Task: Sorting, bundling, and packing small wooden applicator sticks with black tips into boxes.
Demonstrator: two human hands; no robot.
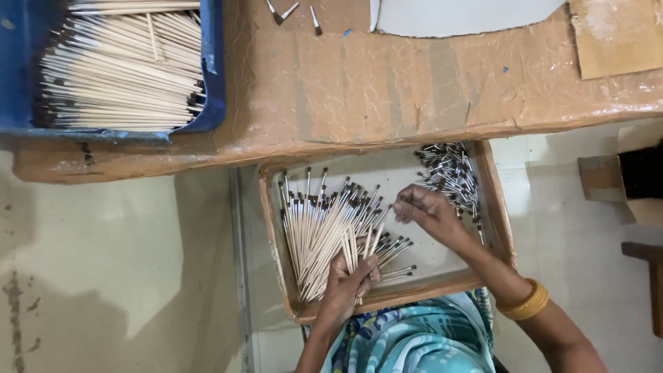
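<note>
A wooden tray [273, 228] rests on my lap and holds a fanned bundle of thin pale sticks with dark metal tips [318, 228]. My left hand [349, 287] grips the lower ends of that bundle near the tray's front edge. My right hand [423, 209] is over the middle of the tray with its fingers pinched on a small dark metal cap, close to the stick tips. A heap of loose dark metal caps [450, 174] lies in the tray's far right corner, just beyond my right hand.
A brown tape-covered tabletop [387, 83] runs above the tray. A blue crate [214, 76] at the left holds several more sticks. A white sheet [456, 15] and a cardboard piece [615, 34] lie at the back. A cardboard box [625, 181] stands on the floor at right.
</note>
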